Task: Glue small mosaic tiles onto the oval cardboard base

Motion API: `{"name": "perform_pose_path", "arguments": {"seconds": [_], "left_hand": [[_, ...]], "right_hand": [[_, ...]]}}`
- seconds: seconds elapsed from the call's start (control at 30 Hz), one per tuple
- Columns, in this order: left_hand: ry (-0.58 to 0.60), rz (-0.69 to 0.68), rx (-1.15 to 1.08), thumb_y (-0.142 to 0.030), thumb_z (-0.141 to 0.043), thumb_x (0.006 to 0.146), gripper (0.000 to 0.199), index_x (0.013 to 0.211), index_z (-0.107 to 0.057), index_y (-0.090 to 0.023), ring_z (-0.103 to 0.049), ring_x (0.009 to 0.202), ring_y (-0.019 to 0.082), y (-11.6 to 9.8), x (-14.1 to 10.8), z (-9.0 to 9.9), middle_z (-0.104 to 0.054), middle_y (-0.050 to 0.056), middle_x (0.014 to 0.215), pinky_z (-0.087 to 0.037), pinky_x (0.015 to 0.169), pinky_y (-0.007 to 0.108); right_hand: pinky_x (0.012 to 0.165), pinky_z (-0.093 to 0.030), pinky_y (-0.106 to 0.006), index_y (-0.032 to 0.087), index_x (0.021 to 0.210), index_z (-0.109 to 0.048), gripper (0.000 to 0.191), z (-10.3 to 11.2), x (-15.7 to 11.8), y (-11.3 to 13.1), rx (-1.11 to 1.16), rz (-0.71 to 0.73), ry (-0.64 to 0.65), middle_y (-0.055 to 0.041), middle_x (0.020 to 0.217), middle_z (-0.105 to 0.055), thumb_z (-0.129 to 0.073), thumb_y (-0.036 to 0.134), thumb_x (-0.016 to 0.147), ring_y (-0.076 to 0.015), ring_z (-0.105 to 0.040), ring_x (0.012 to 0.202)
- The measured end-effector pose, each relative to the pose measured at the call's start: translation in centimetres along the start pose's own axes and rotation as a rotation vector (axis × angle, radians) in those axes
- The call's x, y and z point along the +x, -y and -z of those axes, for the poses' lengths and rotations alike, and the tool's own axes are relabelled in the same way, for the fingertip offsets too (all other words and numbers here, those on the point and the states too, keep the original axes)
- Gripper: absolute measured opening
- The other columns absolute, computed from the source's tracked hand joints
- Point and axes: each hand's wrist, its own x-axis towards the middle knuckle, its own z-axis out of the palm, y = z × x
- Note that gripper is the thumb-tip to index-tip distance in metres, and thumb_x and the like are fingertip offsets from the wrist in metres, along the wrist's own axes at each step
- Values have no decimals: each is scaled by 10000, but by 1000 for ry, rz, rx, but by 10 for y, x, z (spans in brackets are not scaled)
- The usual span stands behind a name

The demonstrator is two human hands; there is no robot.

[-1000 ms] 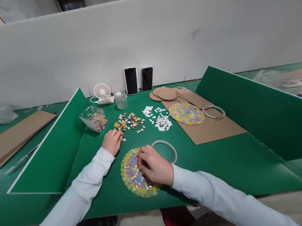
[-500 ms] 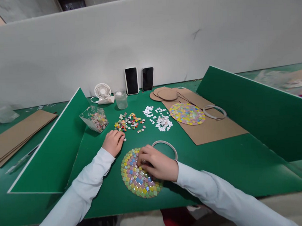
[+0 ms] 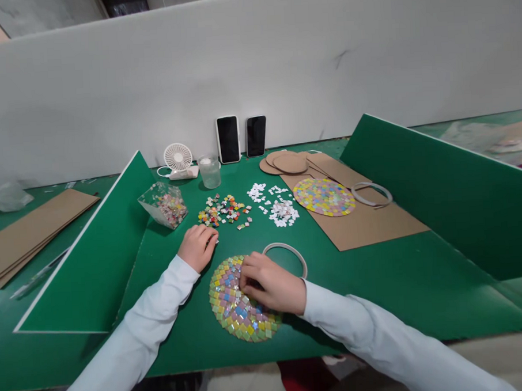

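Note:
A round mosaic (image 3: 231,312) of yellow, green, pink and blue tiles lies on the green table. My right hand (image 3: 269,281) rests over its upper right part, fingers bent and pinched on something I cannot make out. My left hand (image 3: 198,247) is on the table just beyond the mosaic's upper left, its fingers curled together beside a small white tile. Behind that hand lies a pile of coloured tiles (image 3: 229,208). White pieces (image 3: 283,212) are scattered to the right of them. A pale ring (image 3: 291,248) lies partly behind my right hand.
Green panels stand at left (image 3: 94,254) and right (image 3: 438,193). A bag of tiles (image 3: 168,206), a fan (image 3: 178,159), a cup (image 3: 210,173) and two phones (image 3: 228,140) are behind. Cardboard (image 3: 357,229) holds another mosaic (image 3: 324,197) and a second ring (image 3: 371,195).
My left hand has shifted very slightly right, over the small white tile. The fingers of my right hand have moved slightly on the mosaic.

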Motion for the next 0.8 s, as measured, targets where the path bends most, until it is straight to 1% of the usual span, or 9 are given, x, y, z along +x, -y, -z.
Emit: {"name": "perform_pose_path", "arguments": {"seconds": [0.13, 0.2, 0.27, 0.4, 0.47, 0.53, 0.63, 0.8], "left_hand": [[-18, -32, -48, -238, -334, 798, 226, 751, -544, -168, -472, 699, 158, -6, 0, 5, -558, 42, 721, -376, 651, 285], [-19, -82, -86, -238, -328, 802, 231, 759, -543, -164, -474, 697, 152, -13, 0, 11, -564, 43, 728, -378, 657, 285], [7, -149, -112, -226, -330, 802, 224, 768, -543, -163, -478, 699, 150, -23, -4, 18, -571, 42, 737, -375, 675, 294], [100, -303, -177, -175, -337, 789, 210, 788, -547, -158, -479, 703, 153, -42, -22, 29, -570, 54, 734, -391, 643, 285], [117, -356, -211, -162, -336, 785, 215, 838, -545, -165, -484, 728, 156, -49, -36, 30, -572, 63, 782, -398, 666, 296], [127, -361, -221, -154, -354, 778, 221, 912, -529, -173, -486, 794, 164, -53, -48, 30, -569, 70, 845, -393, 726, 320], [101, -342, -225, -194, -343, 790, 256, 990, -502, -171, -482, 843, 183, -57, -61, 27, -562, 84, 905, -385, 770, 356], [81, -342, -208, -247, -339, 799, 281, 998, -513, -152, -483, 854, 194, -58, -64, 23, -568, 93, 902, -383, 779, 381]], "right_hand": [[668, -343, -267, 157, 682, -511, 119, 2, 0, -2, 78, -18, -45, -28, 699, -513, -470, 46, 677, -146, -418, 714], [675, -349, -264, 160, 696, -514, 164, 4, 1, -4, 124, -40, -95, -24, 701, -524, -435, 17, 684, -141, -429, 720], [675, -353, -263, 159, 689, -516, 182, 5, 1, -6, 136, -61, -139, -22, 688, -526, -419, 5, 685, -139, -435, 717], [671, -356, -263, 150, 693, -514, 185, 6, 1, -8, 121, -72, -187, -26, 687, -532, -421, -8, 670, -141, -439, 715], [669, -357, -263, 146, 702, -516, 194, 5, 1, -9, 102, -74, -193, -31, 694, -534, -410, -13, 671, -143, -439, 718], [667, -355, -265, 142, 706, -523, 200, 4, 0, -10, 72, -72, -172, -37, 698, -535, -405, -16, 671, -145, -437, 716], [668, -347, -275, 138, 711, -536, 185, 3, 0, -11, 9, -61, -130, -45, 711, -531, -418, 0, 674, -151, -432, 717], [665, -338, -278, 135, 734, -550, 148, 3, 0, -12, -54, -48, -94, -55, 743, -520, -441, 45, 692, -155, -421, 728]]}}
